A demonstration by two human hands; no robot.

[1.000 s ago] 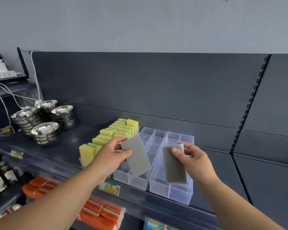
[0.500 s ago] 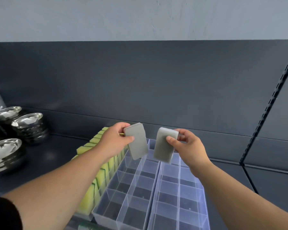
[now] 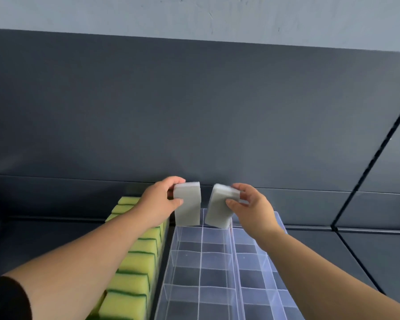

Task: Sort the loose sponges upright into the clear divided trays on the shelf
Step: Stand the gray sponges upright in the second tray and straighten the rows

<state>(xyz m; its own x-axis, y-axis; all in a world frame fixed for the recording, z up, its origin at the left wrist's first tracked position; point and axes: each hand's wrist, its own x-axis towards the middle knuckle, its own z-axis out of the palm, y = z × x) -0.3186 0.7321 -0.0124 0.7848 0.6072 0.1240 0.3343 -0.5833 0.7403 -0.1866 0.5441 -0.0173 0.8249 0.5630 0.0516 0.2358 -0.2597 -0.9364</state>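
My left hand (image 3: 158,204) grips a grey sponge (image 3: 188,209) held upright over the far end of the left clear divided tray (image 3: 171,257). My right hand (image 3: 252,207) grips a second grey sponge (image 3: 218,211), tilted slightly, over the far end where the two trays meet. The right clear tray (image 3: 267,266) lies against the left one; the visible compartments of both hold nothing. The sponges' lower edges sit at about the trays' rear rim level.
A row of yellow-and-green sponges (image 3: 136,269) stands upright in a tray to the left, partly behind my left forearm. The dark shelf back panel (image 3: 194,112) rises just behind the trays. A slotted upright (image 3: 367,167) runs at the right.
Both hands have carried the grey sponges forward to the trays' far end and turned them more upright. My view has moved closer and the steel bowls at left are out of frame.
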